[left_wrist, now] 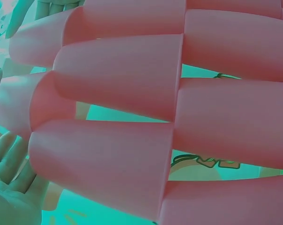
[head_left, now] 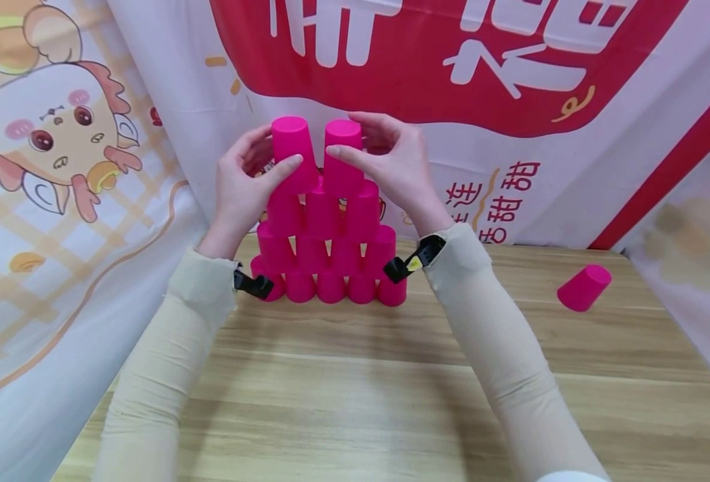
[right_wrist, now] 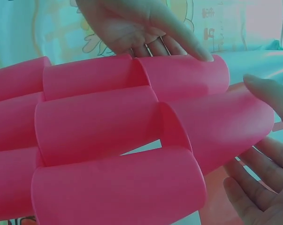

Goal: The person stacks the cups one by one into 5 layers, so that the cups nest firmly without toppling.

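Upside-down pink cups form a pyramid (head_left: pixel 331 254) of rows that narrow upward, with two cups on the top row. My left hand (head_left: pixel 240 177) holds the left top cup (head_left: pixel 291 144), thumb on its near side and fingers around the outer side. The right top cup (head_left: pixel 343 171) is between the thumb and fingers of my right hand (head_left: pixel 400 161). Both cups rest on a row of three, with a narrow gap between them. In the right wrist view, the left thumb (right_wrist: pixel 197 47) touches its cup; the right fingers (right_wrist: pixel 258 173) lie along the other cup's outer side.
A lone pink cup (head_left: pixel 584 288) lies tilted above or on the wooden table (head_left: pixel 343 375) at the right; its contact is unclear. Printed cloth (head_left: pixel 481 107) hangs just behind the pyramid, and another patterned cloth (head_left: pixel 59 268) borders the left side.
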Demonstrator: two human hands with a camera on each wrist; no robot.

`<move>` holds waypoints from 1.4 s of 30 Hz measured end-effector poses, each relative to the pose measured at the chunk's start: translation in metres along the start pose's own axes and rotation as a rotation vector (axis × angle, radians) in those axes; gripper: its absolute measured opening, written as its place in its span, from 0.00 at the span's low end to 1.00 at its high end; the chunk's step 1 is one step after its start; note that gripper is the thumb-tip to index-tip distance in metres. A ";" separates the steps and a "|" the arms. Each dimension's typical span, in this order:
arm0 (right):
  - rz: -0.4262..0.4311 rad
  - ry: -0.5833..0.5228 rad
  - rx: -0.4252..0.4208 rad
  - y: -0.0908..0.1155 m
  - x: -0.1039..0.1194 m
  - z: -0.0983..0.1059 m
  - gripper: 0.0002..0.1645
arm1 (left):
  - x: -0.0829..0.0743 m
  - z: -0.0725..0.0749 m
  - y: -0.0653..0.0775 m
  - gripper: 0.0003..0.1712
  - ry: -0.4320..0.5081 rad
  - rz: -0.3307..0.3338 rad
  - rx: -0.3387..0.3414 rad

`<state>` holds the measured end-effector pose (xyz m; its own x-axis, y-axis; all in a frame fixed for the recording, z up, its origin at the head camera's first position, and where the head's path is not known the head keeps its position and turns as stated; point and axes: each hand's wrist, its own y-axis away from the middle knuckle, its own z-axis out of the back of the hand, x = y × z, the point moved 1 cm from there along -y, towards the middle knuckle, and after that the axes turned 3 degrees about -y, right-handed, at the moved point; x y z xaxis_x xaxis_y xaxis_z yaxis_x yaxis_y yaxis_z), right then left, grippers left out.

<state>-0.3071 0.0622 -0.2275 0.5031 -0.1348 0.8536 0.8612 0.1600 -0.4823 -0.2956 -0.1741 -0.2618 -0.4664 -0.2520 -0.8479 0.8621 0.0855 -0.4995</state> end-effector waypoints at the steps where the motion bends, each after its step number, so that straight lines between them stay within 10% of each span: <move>1: 0.002 -0.002 0.002 0.001 0.000 0.000 0.35 | 0.000 0.002 0.000 0.38 0.004 -0.011 -0.011; 15: 0.048 -0.061 -0.034 0.024 0.000 0.021 0.38 | -0.047 0.012 0.050 0.31 0.106 -0.234 -0.211; 23: 0.036 -0.017 -0.064 0.041 -0.011 0.042 0.36 | -0.032 0.003 0.075 0.34 0.170 -0.399 -0.096; 31: 0.041 0.054 -0.103 0.066 -0.024 0.062 0.34 | -0.029 -0.014 0.100 0.35 0.139 -0.340 0.035; 42: -0.094 0.194 -0.114 0.106 -0.062 0.090 0.35 | 0.016 -0.045 0.130 0.35 0.156 -0.130 0.211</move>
<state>-0.2533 0.1752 -0.3143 0.4152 -0.3308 0.8475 0.9019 0.0277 -0.4311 -0.2003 -0.1240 -0.3482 -0.5867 -0.0953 -0.8042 0.8074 -0.1444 -0.5720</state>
